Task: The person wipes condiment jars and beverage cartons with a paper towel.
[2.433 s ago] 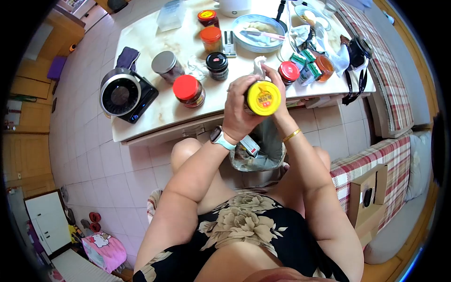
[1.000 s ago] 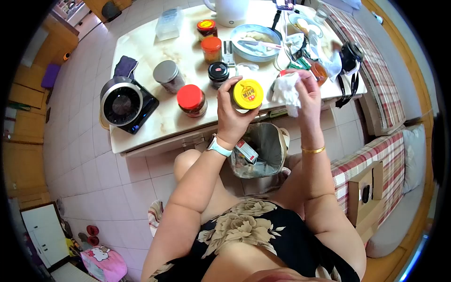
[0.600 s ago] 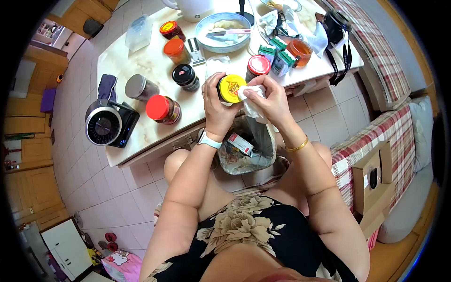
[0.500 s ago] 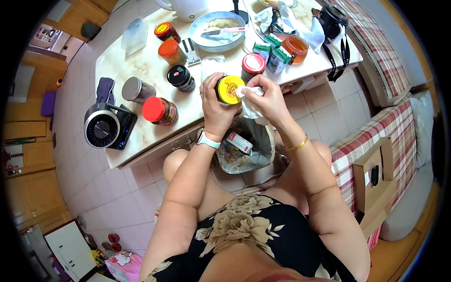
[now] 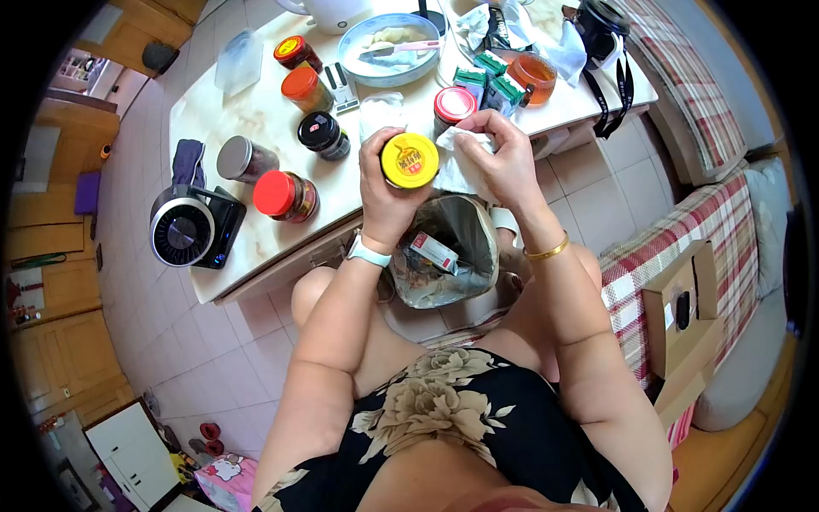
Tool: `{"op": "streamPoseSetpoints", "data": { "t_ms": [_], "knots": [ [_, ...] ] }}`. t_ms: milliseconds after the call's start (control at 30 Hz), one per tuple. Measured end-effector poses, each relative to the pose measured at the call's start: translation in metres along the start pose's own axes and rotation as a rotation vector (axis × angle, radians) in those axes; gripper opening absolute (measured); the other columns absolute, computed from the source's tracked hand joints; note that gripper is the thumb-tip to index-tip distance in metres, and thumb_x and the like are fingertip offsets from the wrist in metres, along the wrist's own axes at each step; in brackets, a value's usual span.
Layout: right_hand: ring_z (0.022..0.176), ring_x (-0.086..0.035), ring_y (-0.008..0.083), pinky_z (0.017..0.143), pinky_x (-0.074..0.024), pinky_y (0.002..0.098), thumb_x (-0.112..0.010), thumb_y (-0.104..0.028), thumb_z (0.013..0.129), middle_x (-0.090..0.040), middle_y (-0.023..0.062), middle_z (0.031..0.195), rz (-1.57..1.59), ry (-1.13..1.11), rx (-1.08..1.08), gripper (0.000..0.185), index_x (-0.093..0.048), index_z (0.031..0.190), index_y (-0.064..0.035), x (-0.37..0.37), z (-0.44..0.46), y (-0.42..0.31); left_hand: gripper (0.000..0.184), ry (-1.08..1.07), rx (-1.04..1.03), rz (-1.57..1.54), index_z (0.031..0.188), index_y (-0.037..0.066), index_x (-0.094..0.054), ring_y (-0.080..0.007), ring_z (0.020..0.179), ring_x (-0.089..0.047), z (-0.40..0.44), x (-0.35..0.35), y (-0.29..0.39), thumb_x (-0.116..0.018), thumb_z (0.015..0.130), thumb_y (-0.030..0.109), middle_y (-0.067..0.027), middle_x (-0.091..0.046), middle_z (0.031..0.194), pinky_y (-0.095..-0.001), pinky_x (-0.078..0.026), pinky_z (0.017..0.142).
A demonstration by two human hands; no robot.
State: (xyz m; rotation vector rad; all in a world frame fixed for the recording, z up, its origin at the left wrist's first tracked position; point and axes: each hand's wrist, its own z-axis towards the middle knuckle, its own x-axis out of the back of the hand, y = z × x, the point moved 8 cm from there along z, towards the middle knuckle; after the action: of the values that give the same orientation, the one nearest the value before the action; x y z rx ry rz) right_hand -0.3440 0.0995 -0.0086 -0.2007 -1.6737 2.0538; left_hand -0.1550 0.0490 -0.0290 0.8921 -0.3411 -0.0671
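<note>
A jar with a yellow lid [image 5: 409, 160] is held above the table's front edge by my left hand [image 5: 384, 192], whose fingers wrap its side. The lid faces up toward me, and most of the jar's body is hidden beneath it. To the right, my right hand [image 5: 505, 162] pinches a crumpled white tissue [image 5: 462, 168] close beside the jar. Just behind that hand stands a jar with a red and white lid [image 5: 455, 104]. Below both hands, a lined trash bin [image 5: 465, 282] holds a red and white box [image 5: 434, 253].
On the table [image 5: 230, 128] stand a black-lidded jar [image 5: 322, 135], a red-lidded jar [image 5: 286, 196], a silver-lidded jar [image 5: 246, 160] and a blue bowl [image 5: 388, 72] with a knife across it. A camera [image 5: 604, 34] lies at the right; an open cardboard box [image 5: 682, 324] rests on the sofa.
My right hand has drawn the tissue off the yellow lid, moving slightly right and up. The jar has shifted a little left, and more of its lid shows.
</note>
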Motion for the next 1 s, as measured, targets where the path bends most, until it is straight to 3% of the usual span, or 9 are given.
{"op": "streamPoseSetpoints", "data": {
  "t_ms": [100, 233, 567, 700, 833, 1000],
  "knots": [
    [0.085, -0.066, 0.0126, 0.08, -0.0529, 0.0297, -0.073, -0.014, 0.087, -0.073, 0.007, 0.092, 0.121, -0.166, -0.013, 0.017, -0.069, 0.095, 0.0002, -0.015, -0.003, -0.006, 0.084, -0.004, -0.036, 0.067, 0.135, 0.005, -0.046, -0.0269, 0.117, -0.06, 0.001, 0.007, 0.001, -0.087, 0.063, -0.001, -0.0116, -0.057, 0.129, -0.0368, -0.047, 0.103],
    [0.081, -0.067, 0.017, 0.079, -0.0528, 0.0317, -0.075, -0.019, 0.085, -0.071, 0.0095, 0.088, -0.091, -0.305, 0.005, 0.023, -0.068, 0.095, 0.0009, -0.03, -0.005, -0.009, 0.084, -0.065, -0.078, 0.117, 0.135, 0.006, -0.046, -0.0284, 0.116, -0.06, -0.001, 0.007, 0.004, -0.089, 0.063, 0.003, -0.0119, -0.058, 0.129, -0.0378, -0.048, 0.102],
    [0.078, -0.066, 0.0199, 0.075, -0.0524, 0.0346, -0.077, -0.021, 0.081, -0.069, 0.0126, 0.081, -0.193, -0.247, 0.033, 0.026, -0.064, 0.087, 0.0001, -0.024, 0.001, -0.004, 0.081, -0.227, -0.104, 0.153, 0.131, 0.007, -0.049, -0.0346, 0.12, -0.057, -0.003, -0.008, 0.016, -0.086, 0.059, 0.0, -0.0127, -0.059, 0.127, -0.0427, -0.045, 0.107],
    [0.077, -0.066, 0.0201, 0.075, -0.0524, 0.0346, -0.078, -0.021, 0.081, -0.069, 0.0132, 0.081, -0.158, -0.238, 0.083, 0.026, -0.064, 0.085, 0.0004, -0.021, 0.001, -0.01, 0.082, -0.199, -0.098, 0.142, 0.131, 0.008, -0.05, -0.0345, 0.121, -0.057, -0.001, -0.006, 0.021, -0.086, 0.058, 0.0, -0.0124, -0.059, 0.127, -0.0425, -0.045, 0.107],
    [0.076, -0.066, 0.021, 0.075, -0.0524, 0.0351, -0.078, -0.019, 0.08, -0.068, 0.0136, 0.079, -0.234, -0.283, -0.016, 0.025, -0.064, 0.084, 0.0009, -0.017, 0.001, -0.004, 0.082, -0.143, -0.095, 0.152, 0.13, 0.008, -0.05, -0.0345, 0.121, -0.057, 0.003, 0.0, 0.02, -0.086, 0.057, 0.0, -0.0122, -0.059, 0.126, -0.0426, -0.044, 0.107],
    [0.074, -0.066, 0.0227, 0.074, -0.0523, 0.0365, -0.078, -0.017, 0.079, -0.067, 0.0143, 0.077, -0.247, -0.208, 0.062, 0.024, -0.064, 0.084, 0.0014, -0.016, 0.0, -0.018, 0.081, -0.236, -0.141, 0.144, 0.128, 0.008, -0.05, -0.0357, 0.119, -0.055, -0.003, -0.013, 0.022, -0.088, 0.057, 0.004, -0.0114, -0.059, 0.123, -0.0451, -0.042, 0.106]
  ]
}}
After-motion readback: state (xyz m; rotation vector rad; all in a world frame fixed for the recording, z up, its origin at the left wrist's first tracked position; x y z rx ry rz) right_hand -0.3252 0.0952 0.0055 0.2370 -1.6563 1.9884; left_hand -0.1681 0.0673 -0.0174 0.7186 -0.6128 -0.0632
